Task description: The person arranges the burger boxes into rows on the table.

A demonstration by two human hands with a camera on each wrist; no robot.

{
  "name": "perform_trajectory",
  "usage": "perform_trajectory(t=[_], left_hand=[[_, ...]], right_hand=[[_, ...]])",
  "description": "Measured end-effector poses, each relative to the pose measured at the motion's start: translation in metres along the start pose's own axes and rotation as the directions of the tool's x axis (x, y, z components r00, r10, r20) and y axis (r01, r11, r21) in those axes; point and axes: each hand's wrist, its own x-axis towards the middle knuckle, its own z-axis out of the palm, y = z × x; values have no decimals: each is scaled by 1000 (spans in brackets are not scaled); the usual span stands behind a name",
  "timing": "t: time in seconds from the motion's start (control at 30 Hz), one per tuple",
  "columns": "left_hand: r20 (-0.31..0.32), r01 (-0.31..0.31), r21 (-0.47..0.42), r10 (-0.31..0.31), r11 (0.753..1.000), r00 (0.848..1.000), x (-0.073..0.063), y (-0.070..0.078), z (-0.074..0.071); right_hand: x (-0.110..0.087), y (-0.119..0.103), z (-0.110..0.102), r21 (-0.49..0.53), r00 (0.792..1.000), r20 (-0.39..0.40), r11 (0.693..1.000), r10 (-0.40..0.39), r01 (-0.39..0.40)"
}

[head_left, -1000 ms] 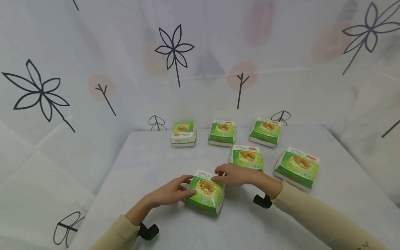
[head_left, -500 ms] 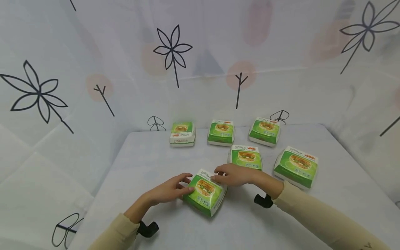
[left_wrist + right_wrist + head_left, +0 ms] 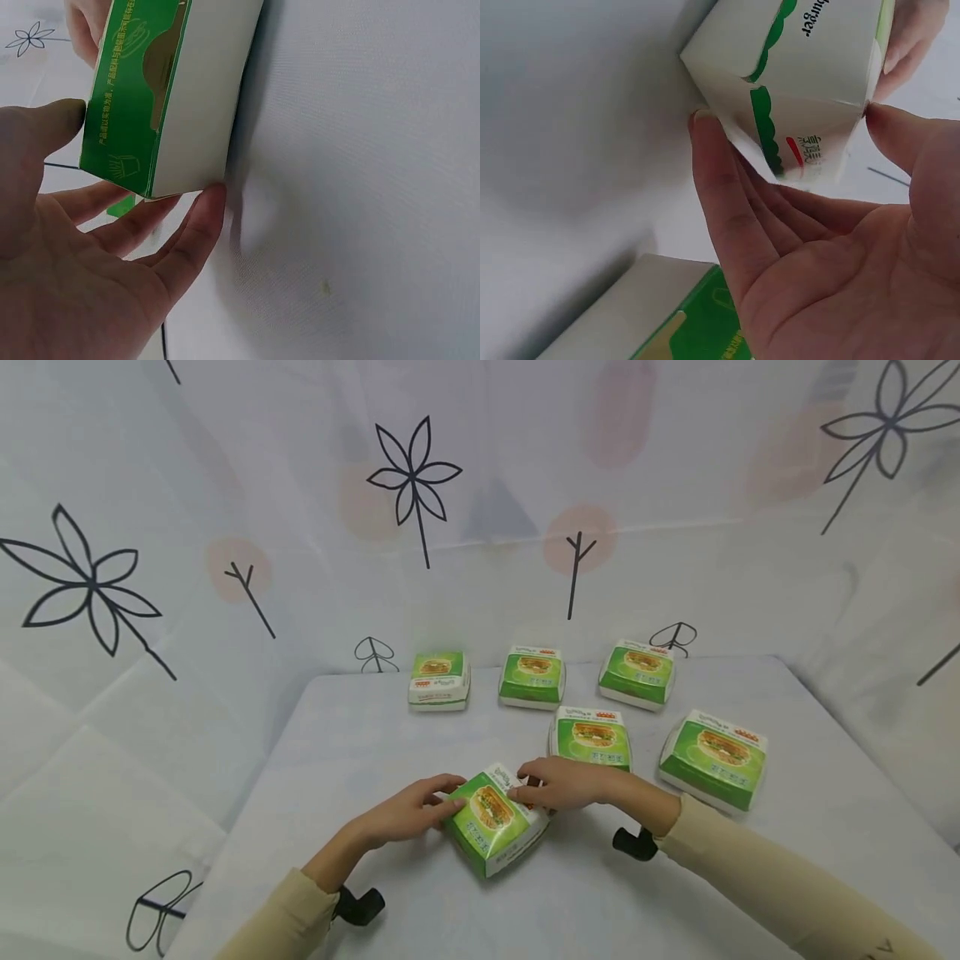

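Note:
In the head view a green-and-white burger box (image 3: 491,814) sits at an angle on the near middle of the white cloth. My left hand (image 3: 408,810) holds its left corner, thumb on the lid edge and fingers along the side. At the opposite corner my right hand (image 3: 562,782) holds it the same way. The left wrist view shows the box's green side (image 3: 131,97) between thumb and fingers. In the right wrist view the box's white side (image 3: 832,60) lies between thumb and fingertips. Part of the lid is hidden by the right hand.
Three similar burger boxes stand along the back: left (image 3: 439,681), middle (image 3: 532,678) and right (image 3: 637,674). Another box (image 3: 592,737) is just behind my right hand, and one more (image 3: 714,760) lies right of it. A patterned cloth wall (image 3: 480,593) rises behind.
The held box has turned clockwise in the head view, so its white right side shows more. Both hands stay at its corners, almost in place. The other boxes have not moved.

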Motion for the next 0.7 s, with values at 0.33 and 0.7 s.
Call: perform_trajectory(t=[0.33,0.7], left_hand=[[-11,13,-3,-13,1000,1000,-3,0,2],[-40,14,-34,-15,999,999,0,0,1]], right_hand=[[2,-3,-3,-26,1000,4,1000,-9,9],[0,-6,-1,18,1000,2,1000,23,-23]])
